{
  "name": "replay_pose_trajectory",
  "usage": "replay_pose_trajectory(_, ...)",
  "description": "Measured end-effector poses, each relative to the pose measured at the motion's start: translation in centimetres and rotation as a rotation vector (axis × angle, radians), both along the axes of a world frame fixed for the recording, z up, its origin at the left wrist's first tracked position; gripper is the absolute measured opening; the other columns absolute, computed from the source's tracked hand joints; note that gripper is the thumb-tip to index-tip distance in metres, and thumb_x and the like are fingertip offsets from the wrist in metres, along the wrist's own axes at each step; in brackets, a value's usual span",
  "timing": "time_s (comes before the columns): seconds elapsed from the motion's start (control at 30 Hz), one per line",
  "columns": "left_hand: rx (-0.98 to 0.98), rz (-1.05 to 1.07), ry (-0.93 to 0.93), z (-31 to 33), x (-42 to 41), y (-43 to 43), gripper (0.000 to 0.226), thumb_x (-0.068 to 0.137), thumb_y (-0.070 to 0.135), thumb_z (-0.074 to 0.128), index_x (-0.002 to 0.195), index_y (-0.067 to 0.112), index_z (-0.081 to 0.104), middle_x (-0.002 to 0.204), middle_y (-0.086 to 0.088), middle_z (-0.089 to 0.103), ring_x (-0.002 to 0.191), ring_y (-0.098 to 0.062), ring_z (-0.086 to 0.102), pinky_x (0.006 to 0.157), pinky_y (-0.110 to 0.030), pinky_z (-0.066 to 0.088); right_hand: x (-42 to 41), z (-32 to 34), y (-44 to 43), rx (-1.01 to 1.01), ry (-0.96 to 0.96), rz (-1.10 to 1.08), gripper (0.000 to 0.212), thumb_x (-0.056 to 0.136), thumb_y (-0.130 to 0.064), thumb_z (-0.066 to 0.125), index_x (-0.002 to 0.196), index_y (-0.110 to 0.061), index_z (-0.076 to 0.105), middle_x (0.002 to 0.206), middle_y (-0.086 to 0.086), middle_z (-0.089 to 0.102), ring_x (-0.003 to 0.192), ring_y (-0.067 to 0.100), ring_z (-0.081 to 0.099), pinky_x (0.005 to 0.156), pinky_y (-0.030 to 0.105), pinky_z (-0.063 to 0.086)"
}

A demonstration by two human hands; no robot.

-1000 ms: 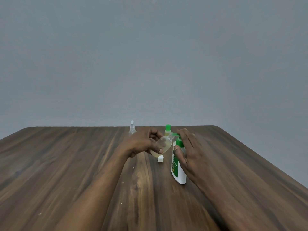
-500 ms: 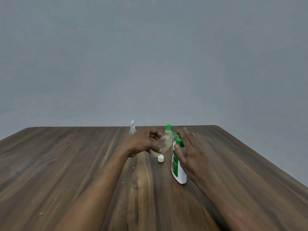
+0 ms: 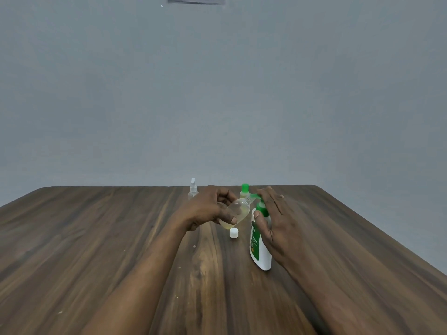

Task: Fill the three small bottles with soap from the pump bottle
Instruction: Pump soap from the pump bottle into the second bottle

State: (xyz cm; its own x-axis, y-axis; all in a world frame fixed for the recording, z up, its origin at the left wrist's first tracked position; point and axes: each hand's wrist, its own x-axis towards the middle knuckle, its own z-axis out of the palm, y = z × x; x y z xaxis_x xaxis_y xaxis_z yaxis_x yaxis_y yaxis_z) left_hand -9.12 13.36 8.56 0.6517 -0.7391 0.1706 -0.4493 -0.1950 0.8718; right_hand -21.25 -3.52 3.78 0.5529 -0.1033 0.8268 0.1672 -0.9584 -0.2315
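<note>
My left hand point(image 3: 208, 209) grips a small clear bottle point(image 3: 238, 210), tilted with its open mouth up against the green spout of the pump bottle point(image 3: 260, 247); yellowish soap lies in its lower part. My right hand point(image 3: 273, 218) rests on the green pump head with straight fingers, thumb against the white bottle's side. The small bottle's white cap point(image 3: 234, 232) lies on the table below it. A small bottle with a green cap point(image 3: 244, 190) stands just behind my hands. Further left, a small clear bottle with a white spray top point(image 3: 192, 189) stands behind my left hand.
Everything sits on a dark wooden table point(image 3: 96, 238) that ends at a grey wall. Its right edge runs diagonally near my right forearm. A few pale crumbs dot the wood by my left arm.
Hardly anything has moved. Both hands stay at the pump bottle, the small clear bottle held at the spout as before.
</note>
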Motion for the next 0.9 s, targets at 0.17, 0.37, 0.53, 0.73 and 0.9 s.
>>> replay_pose_trajectory(0.17,0.010,0.001,0.005,-0.12,0.06,0.11,0.040,0.075,-0.010,0.079,0.111,-0.002,0.065,0.093,-0.009,0.067,0.066,-0.007,0.065,0.055,-0.020,0.050,-0.21,-0.12,0.44,-0.005,-0.044,-0.043,0.045,0.088,-0.020,0.057,0.130,-0.005,0.054,0.136,0.012,0.054,0.126,0.012,0.037,0.106,0.037,0.028)
replay_pose_trajectory(0.37,-0.003,0.006,0.010,-0.02,0.16,0.16,0.040,0.074,-0.010,0.080,0.111,-0.002,0.066,0.092,-0.011,0.066,0.069,-0.012,0.063,0.056,-0.021,0.051,-0.38,0.04,0.36,0.038,0.029,-0.009,0.049,0.092,-0.023,0.059,0.137,-0.008,0.047,0.143,0.007,0.046,0.133,0.022,0.043,0.111,0.039,0.034)
replay_pose_trajectory(0.53,-0.012,0.005,0.004,0.04,0.22,0.16,0.039,0.074,-0.010,0.080,0.109,-0.001,0.067,0.088,-0.009,0.066,0.065,-0.008,0.063,0.056,-0.020,0.051,-0.26,0.29,0.30,0.037,0.003,0.020,0.050,0.092,-0.024,0.058,0.138,-0.008,0.046,0.143,0.006,0.046,0.134,0.018,0.040,0.111,0.043,0.034)
replay_pose_trajectory(0.73,0.001,0.001,0.016,-0.07,0.10,0.19,0.041,0.074,-0.010,0.080,0.112,-0.001,0.066,0.095,-0.012,0.066,0.074,-0.015,0.064,0.057,-0.021,0.052,-0.20,0.00,0.35,0.017,0.010,-0.031,0.049,0.091,-0.027,0.051,0.136,-0.010,0.049,0.143,0.007,0.046,0.132,0.009,0.033,0.110,0.033,0.026)
replay_pose_trajectory(0.9,0.011,-0.007,0.030,-0.17,0.08,0.17,0.044,0.075,-0.010,0.079,0.115,-0.002,0.064,0.101,-0.014,0.066,0.077,-0.017,0.065,0.059,-0.023,0.053,-0.21,-0.28,0.24,0.014,0.015,-0.030,0.047,0.092,-0.026,0.054,0.136,-0.010,0.049,0.142,0.007,0.047,0.133,0.012,0.036,0.111,0.034,0.027)
